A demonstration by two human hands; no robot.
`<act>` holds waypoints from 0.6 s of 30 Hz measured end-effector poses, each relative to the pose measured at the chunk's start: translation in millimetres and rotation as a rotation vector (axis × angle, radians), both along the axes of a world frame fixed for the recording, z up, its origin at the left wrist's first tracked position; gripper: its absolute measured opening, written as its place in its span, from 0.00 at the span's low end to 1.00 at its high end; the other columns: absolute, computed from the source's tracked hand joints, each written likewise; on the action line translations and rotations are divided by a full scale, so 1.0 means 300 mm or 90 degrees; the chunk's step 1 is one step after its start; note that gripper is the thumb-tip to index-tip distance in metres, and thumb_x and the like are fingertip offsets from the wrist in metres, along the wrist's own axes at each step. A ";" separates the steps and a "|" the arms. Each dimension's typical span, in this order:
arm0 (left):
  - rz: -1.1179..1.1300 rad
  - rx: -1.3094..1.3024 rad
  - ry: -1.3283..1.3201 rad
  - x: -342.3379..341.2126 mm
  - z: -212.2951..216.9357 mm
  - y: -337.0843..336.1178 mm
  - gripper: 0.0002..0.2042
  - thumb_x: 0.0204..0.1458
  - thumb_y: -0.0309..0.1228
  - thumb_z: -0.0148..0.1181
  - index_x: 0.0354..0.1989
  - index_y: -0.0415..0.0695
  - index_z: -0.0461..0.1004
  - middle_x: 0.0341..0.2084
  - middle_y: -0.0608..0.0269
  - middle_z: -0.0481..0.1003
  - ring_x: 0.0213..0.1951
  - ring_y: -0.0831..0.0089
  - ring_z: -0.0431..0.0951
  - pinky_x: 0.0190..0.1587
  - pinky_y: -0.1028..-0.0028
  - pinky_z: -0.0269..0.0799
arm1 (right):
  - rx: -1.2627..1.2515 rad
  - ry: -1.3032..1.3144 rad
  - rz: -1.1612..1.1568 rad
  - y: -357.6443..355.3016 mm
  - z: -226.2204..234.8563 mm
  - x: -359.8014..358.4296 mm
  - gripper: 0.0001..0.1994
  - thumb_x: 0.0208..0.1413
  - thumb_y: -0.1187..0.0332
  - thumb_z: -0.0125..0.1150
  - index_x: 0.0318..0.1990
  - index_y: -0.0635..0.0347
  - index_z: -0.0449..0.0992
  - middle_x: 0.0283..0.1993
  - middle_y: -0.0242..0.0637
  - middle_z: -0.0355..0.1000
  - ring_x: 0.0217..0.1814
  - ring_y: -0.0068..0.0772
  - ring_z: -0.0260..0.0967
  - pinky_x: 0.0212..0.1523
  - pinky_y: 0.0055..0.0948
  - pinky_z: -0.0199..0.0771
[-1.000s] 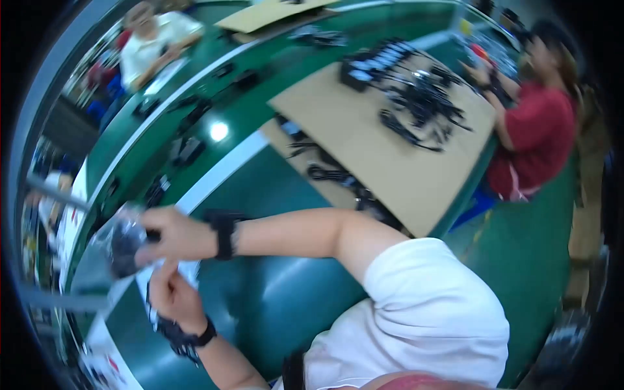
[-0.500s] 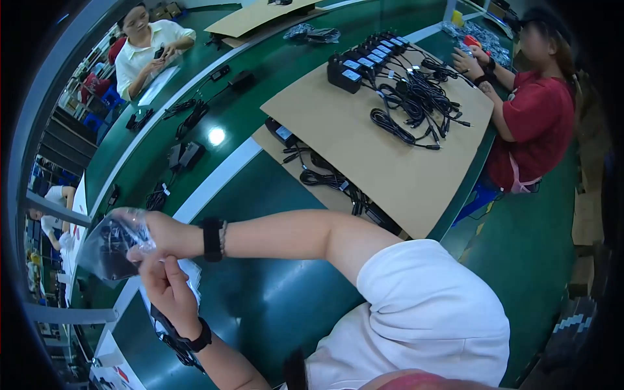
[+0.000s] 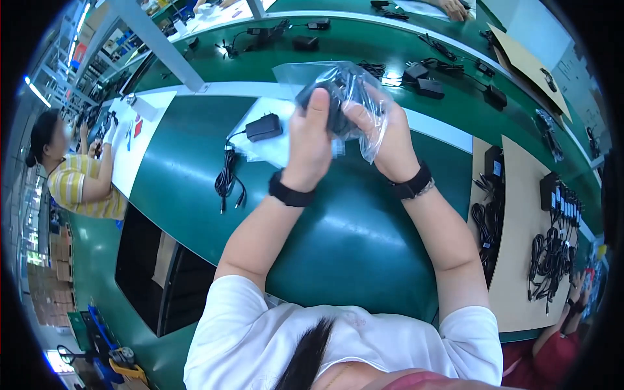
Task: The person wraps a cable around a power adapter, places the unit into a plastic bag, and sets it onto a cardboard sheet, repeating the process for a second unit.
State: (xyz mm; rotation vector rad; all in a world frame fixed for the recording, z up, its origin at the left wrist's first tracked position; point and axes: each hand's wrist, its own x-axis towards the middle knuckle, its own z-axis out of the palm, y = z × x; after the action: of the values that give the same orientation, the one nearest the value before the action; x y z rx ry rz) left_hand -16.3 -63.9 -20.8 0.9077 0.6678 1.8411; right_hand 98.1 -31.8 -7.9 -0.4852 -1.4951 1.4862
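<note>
Over the far edge of the green worktop, both hands grip a clear plastic bag (image 3: 374,146) with a dark power adapter (image 3: 337,112) inside it or behind its film. My left hand (image 3: 310,140) is closed on the adapter's left side, thumb pointing up. Around the bag's right side my right hand (image 3: 390,140) is closed, its thumb pressing on the film. Fingers on the far side are hidden. Just left of my left hand, another black power adapter (image 3: 263,128) with a coiled cable (image 3: 227,179) lies partly on a stack of clear bags (image 3: 260,153).
At right, cardboard sheets (image 3: 513,260) carry rows of black adapters (image 3: 564,198) and bundled cables. Beyond a white rail, more adapters (image 3: 422,84) lie on a green belt (image 3: 260,55). One co-worker in yellow stripes (image 3: 88,185) sits left; another in red (image 3: 552,354) is lower right.
The view has swung left, bringing my hands to the middle. My left hand has moved from beside my right wrist up onto the bagged adapter; my right hand still holds the bag.
</note>
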 end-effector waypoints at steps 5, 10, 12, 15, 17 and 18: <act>0.068 0.012 0.084 0.079 -0.093 -0.018 0.25 0.57 0.52 0.34 0.47 0.41 0.63 0.41 0.64 0.68 0.42 0.77 0.69 0.45 0.76 0.65 | 0.098 0.086 -0.109 -0.048 -0.009 -0.039 0.21 0.51 0.71 0.58 0.51 0.70 0.63 0.39 0.34 0.69 0.38 0.17 0.64 0.37 0.18 0.67; -0.018 0.027 0.237 0.059 -0.054 -0.011 0.23 0.58 0.46 0.37 0.50 0.38 0.61 0.44 0.61 0.67 0.46 0.75 0.66 0.50 0.76 0.60 | 0.104 0.011 -0.121 -0.006 0.010 0.005 0.15 0.53 0.71 0.54 0.47 0.68 0.66 0.38 0.31 0.68 0.37 0.17 0.63 0.38 0.19 0.66; -0.088 -0.029 0.278 0.001 -0.012 -0.010 0.22 0.54 0.37 0.52 0.52 0.35 0.59 0.44 0.59 0.67 0.47 0.73 0.66 0.51 0.74 0.61 | 0.030 0.044 -0.074 0.021 -0.004 0.021 0.16 0.53 0.69 0.56 0.47 0.68 0.66 0.39 0.32 0.68 0.38 0.17 0.63 0.39 0.19 0.66; 0.023 -0.075 0.147 -0.133 0.013 0.004 0.27 0.50 0.34 0.58 0.54 0.34 0.57 0.44 0.57 0.68 0.47 0.72 0.67 0.52 0.73 0.61 | 0.016 0.029 -0.037 0.026 0.007 0.025 0.17 0.52 0.68 0.57 0.48 0.68 0.66 0.41 0.32 0.68 0.40 0.18 0.63 0.41 0.19 0.65; -0.003 -0.026 0.091 -0.120 0.048 -0.003 0.28 0.49 0.34 0.59 0.55 0.34 0.55 0.44 0.57 0.68 0.46 0.72 0.68 0.50 0.74 0.63 | 0.017 0.016 -0.010 0.019 -0.001 0.016 0.18 0.52 0.67 0.57 0.48 0.68 0.66 0.42 0.33 0.68 0.41 0.19 0.63 0.42 0.19 0.65; -0.027 0.023 0.030 -0.107 0.058 -0.009 0.30 0.48 0.34 0.60 0.56 0.34 0.54 0.43 0.56 0.68 0.45 0.72 0.69 0.49 0.74 0.64 | 0.037 -0.004 -0.012 0.008 -0.014 0.007 0.18 0.52 0.67 0.57 0.48 0.68 0.66 0.42 0.33 0.68 0.41 0.19 0.63 0.43 0.20 0.65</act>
State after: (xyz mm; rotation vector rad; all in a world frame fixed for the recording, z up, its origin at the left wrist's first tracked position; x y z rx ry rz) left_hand -48.5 -66.4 -3.6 0.9847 0.6421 1.8040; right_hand 100.3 -29.3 -12.1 -0.4682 -1.5296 1.4232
